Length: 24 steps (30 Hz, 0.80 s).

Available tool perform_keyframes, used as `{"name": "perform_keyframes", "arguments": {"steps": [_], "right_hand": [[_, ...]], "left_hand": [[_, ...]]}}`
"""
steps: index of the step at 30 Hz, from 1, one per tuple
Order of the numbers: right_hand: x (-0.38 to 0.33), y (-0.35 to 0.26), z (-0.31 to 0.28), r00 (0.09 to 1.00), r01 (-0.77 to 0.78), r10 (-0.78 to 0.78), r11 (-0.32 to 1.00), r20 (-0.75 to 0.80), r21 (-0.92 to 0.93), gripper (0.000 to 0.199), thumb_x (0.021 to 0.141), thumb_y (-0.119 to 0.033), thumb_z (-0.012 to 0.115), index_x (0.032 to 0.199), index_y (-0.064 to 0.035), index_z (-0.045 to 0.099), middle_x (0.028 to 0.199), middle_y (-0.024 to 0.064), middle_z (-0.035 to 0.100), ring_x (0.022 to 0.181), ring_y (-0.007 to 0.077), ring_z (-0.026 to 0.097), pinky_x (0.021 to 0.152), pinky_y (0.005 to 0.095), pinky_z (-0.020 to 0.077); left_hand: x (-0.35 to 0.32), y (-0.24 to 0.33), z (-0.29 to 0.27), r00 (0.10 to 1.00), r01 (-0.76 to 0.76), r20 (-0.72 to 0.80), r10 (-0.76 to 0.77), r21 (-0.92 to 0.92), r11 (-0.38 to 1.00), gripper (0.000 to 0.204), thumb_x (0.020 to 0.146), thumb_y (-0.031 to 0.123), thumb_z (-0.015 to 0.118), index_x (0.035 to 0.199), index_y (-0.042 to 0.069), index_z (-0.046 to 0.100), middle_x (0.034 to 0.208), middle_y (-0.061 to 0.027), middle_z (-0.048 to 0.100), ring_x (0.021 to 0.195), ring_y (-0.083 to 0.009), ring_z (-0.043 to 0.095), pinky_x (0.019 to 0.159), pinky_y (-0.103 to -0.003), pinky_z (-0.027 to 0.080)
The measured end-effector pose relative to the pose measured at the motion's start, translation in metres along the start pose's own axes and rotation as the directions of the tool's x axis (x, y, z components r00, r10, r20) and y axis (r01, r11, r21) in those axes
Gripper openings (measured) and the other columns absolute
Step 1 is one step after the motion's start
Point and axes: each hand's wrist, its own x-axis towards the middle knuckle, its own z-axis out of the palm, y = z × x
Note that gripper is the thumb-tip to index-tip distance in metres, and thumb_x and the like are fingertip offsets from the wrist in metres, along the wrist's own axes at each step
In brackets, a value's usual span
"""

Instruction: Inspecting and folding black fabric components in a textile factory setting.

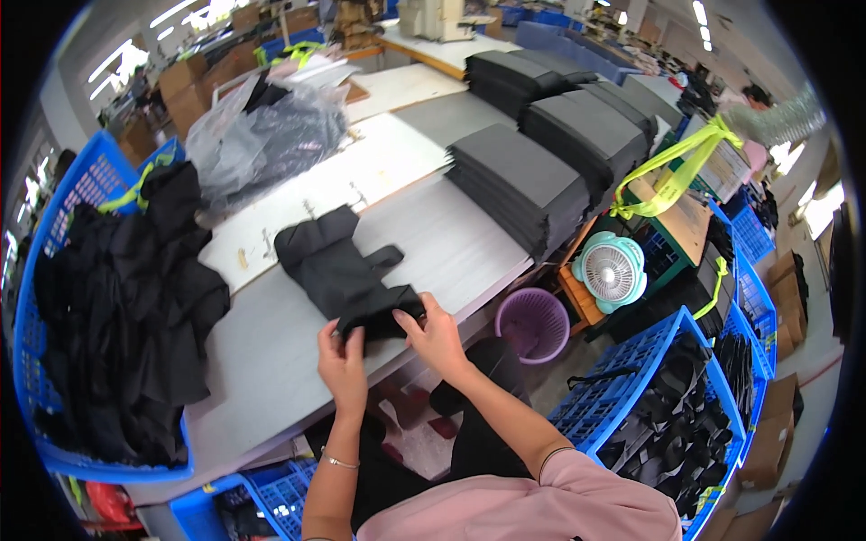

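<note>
A black fabric piece [334,270] with a short tab on its right side lies across the grey tabletop [271,361], its near end lifted at the table's front edge. My left hand [343,365] pinches the near left corner, fingers curled with the thumb up. At the near right corner my right hand [435,335] grips the same fabric, its thumb on top and the other fingers partly hidden. Between the hands the near edge folds into a dark opening or crease; I cannot tell which.
On the left a blue basket [34,361] overflows with black fabric. Stacks of flat black sheets [519,176] stand at the table's far right. Clear plastic bags [271,135] lie beyond. Right of the table are a purple bin [532,326], a small fan [613,272] and a filled blue crate [577,410].
</note>
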Motion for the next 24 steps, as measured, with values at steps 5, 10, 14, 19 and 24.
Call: {"name": "perform_keyframes", "arguments": {"steps": [5,10,14,19,24], "right_hand": [[-0.006,-0.002,0.003,0.917,0.397,-0.396,0.889,0.051,-0.226,0.028,0.085,-0.014,0.069,0.105,0.0021,0.057,0.081,0.0277,0.064,0.079,0.0457,0.064,0.066,0.0503,0.0506],[0.020,-0.002,-0.024,0.984,0.169,-0.176,0.956,-0.007,-0.238,0.025,0.081,-0.006,0.061,0.105,-0.0033,0.057,0.062,0.0147,0.059,0.063,0.0364,0.063,0.058,0.0436,0.0494],[0.004,0.010,-0.010,0.975,0.223,-0.214,0.910,0.066,-0.350,0.026,0.084,-0.015,0.067,0.105,-0.0023,0.056,0.067,0.0189,0.062,0.065,0.0408,0.064,0.060,0.0464,0.0492],[0.019,0.005,-0.039,0.962,0.254,-0.246,0.966,0.117,-0.054,0.046,0.085,-0.030,0.074,0.113,0.0027,0.057,0.070,0.0144,0.065,0.062,0.0310,0.065,0.061,0.0418,0.0515],[0.105,-0.023,-0.141,0.597,0.305,-0.784,0.417,-0.169,-0.856,0.048,0.081,-0.018,0.077,0.122,-0.0035,0.057,0.119,0.0146,0.057,0.110,0.0292,0.057,0.092,0.0408,0.0453]], "left_hand": [[-0.004,0.004,-0.009,0.997,0.027,0.069,-0.032,0.073,0.997,0.047,0.085,-0.006,0.067,0.129,0.000,0.051,0.108,-0.0061,0.062,0.087,-0.0077,0.058,0.076,-0.021,0.048],[0.017,0.031,-0.047,0.976,-0.188,-0.054,0.210,0.270,0.944,0.055,0.073,-0.013,0.060,0.125,0.007,0.059,0.116,-0.0060,0.060,0.094,-0.0152,0.058,0.078,-0.026,0.047],[0.023,0.040,-0.034,0.868,-0.497,0.243,0.434,0.432,0.753,0.055,0.071,-0.011,0.061,0.121,0.009,0.063,0.141,-0.0081,0.052,0.128,-0.0271,0.050,0.097,-0.038,0.046],[0.048,0.030,-0.013,0.947,-0.276,0.268,0.176,0.405,0.872,0.046,0.077,-0.012,0.055,0.119,0.005,0.063,0.115,-0.0154,0.068,0.111,-0.0322,0.064,0.098,-0.038,0.047],[0.052,0.025,-0.017,0.949,-0.294,0.224,0.222,0.370,0.881,0.047,0.079,-0.013,0.051,0.119,0.007,0.064,0.106,-0.0108,0.070,0.100,-0.0206,0.065,0.090,-0.028,0.047]]}}
